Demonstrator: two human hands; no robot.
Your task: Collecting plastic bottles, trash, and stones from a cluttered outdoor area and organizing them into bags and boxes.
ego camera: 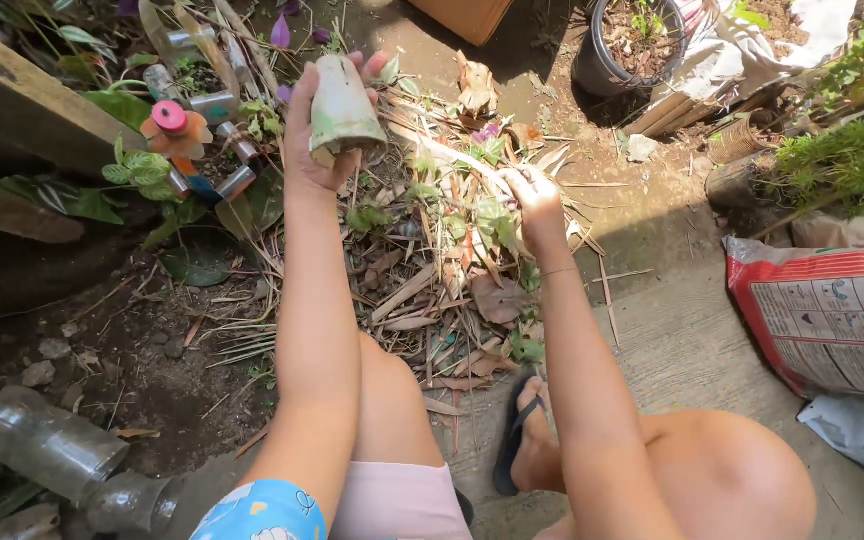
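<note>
Here your left hand (314,140) is raised above the ground, fingers wrapped around a small weathered green pot (342,108), held tilted with its wider end toward you. Your right hand (532,200) is lower, down at the heap of dry leaves and sticks (442,280), fingers pinched on a pale strip of leaf (452,155). A black pot (617,50) stands well beyond, and a printed red sack (832,315) lies to your right.

red sack (832,315), black pot (632,45), plastic bottle (42,445)
</note>
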